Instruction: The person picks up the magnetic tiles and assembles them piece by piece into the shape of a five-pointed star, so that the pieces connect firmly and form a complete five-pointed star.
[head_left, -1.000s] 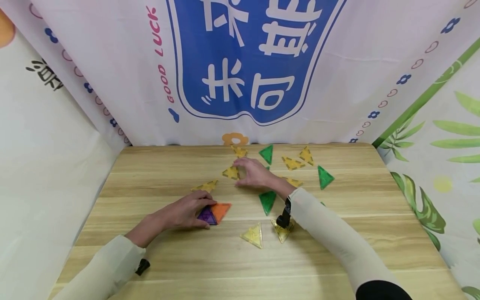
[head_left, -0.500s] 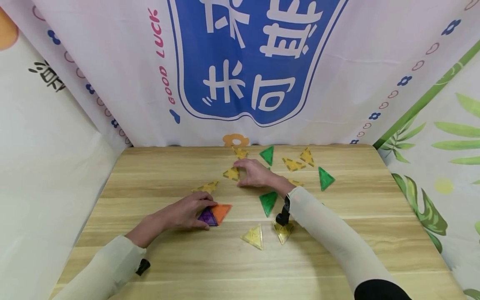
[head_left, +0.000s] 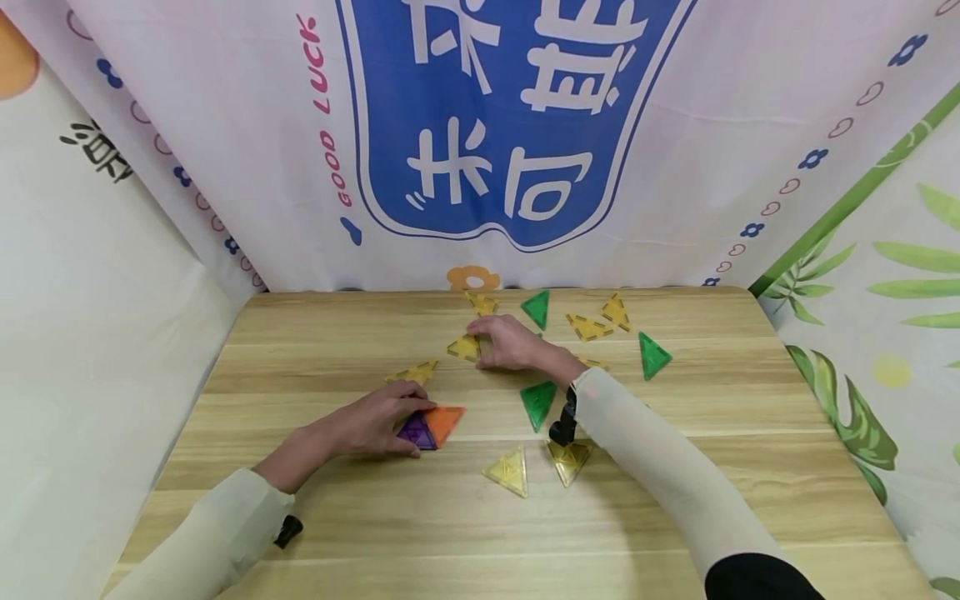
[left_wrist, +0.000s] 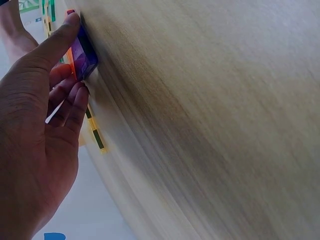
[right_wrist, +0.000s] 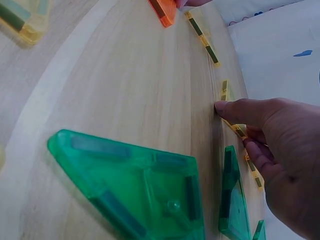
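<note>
My left hand [head_left: 367,423] grips a purple triangular magnetic tile [head_left: 417,432], thumb at its near corner and fingers over the far one. An orange triangular tile [head_left: 447,422] lies edge to edge with it on the right. Farther back, my right hand [head_left: 508,343] pinches a yellow triangular magnetic tile [head_left: 461,347] lying on the table. In the right wrist view, thumb and fingertips are at the two ends of this yellow tile [right_wrist: 236,131]. From the left wrist, the purple tile [left_wrist: 84,56] shows between thumb and fingers, partly covering the orange one.
Other yellow tiles, such as one [head_left: 413,372] beyond my left hand, lie on the wooden table [head_left: 337,517]. Green triangles [head_left: 537,404] are scattered around my right forearm. Two pale yellow tiles, one [head_left: 509,472] in front, sit nearer me. A printed curtain [head_left: 285,225] hangs behind.
</note>
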